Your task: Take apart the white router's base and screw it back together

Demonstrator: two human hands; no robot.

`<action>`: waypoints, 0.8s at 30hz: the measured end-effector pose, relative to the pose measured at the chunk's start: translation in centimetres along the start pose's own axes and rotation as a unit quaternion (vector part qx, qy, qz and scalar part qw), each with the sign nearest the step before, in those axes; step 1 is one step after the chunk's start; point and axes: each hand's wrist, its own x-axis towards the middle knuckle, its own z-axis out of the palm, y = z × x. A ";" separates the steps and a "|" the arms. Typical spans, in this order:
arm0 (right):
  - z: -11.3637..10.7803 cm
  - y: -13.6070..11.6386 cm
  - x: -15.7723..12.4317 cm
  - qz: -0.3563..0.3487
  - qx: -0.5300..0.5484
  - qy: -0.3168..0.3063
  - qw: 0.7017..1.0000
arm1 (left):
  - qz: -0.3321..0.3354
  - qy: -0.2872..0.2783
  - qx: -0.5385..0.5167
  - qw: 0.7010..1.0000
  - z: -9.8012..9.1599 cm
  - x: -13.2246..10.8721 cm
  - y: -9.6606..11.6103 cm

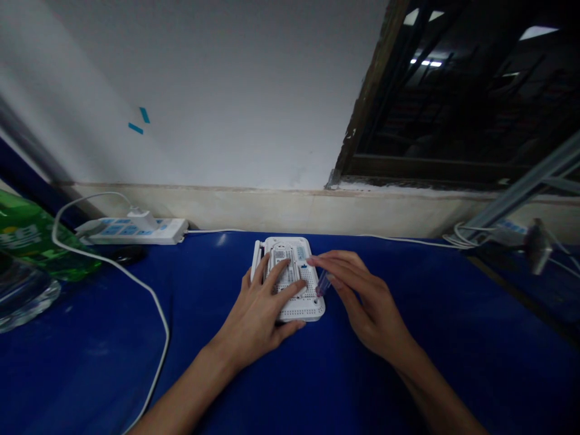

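A pale wall (226,90) rises behind a blue table (335,386). On the table, between the two hands and in front of the wall, a white perforated device (290,277) lies flat, its labelled face up. The left hand (260,320) is spread wide over it from the near left: the fingers lie apart across the left and middle of the face, the thumb is by the near edge, and the palm sits off the device's near left corner. That hand is laid on the device, not closed around it. The right hand (369,296) is just beyond the device's right side, its fingers reaching over that edge. They are half bent and nearly together, with a see-through purple tool (323,283) pinched against the thumb. The tool slants down toward the device's near right corner, its lower end close to a small round hole (316,301); whether it touches, I cannot tell
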 end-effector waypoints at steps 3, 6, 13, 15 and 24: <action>0.0 0.2 0.0 -0.022 -0.006 0.030 0.999 | 0.000 -0.004 0.002 1.000 0.0 -0.1 0.0; 0.0 0.6 -0.1 -0.028 -0.056 0.070 0.996 | -0.002 -0.009 0.003 1.000 0.0 -0.1 0.1; -0.2 0.4 -0.2 0.002 -0.032 0.010 0.999 | -0.002 -0.012 0.005 1.000 -0.2 0.1 0.1; -0.2 0.4 -0.2 -0.019 -0.030 0.027 0.999 | -0.003 -0.015 0.006 1.000 -0.2 0.1 0.1; -0.1 0.1 -0.4 -0.002 -0.055 0.017 0.998 | -0.006 -0.024 0.004 1.000 -0.2 0.1 0.1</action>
